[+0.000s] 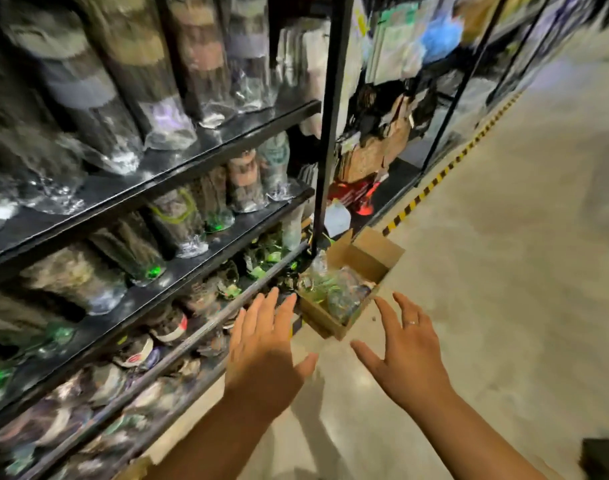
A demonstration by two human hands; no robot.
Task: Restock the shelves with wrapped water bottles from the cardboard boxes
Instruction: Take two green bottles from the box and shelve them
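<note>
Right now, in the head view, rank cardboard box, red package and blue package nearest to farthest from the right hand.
1. cardboard box, on the floor ahead of the right hand.
2. red package, low in the next bay.
3. blue package, high, farther along.

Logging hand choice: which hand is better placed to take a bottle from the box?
Left, narrowly. Left hand and right hand both reach open toward the cardboard box, but the left is nearer the shelves.

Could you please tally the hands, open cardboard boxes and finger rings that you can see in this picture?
Hands: 2, left hand and right hand
Open cardboard box: 1
Ring: 1, on the right hand
Total: 4
</note>
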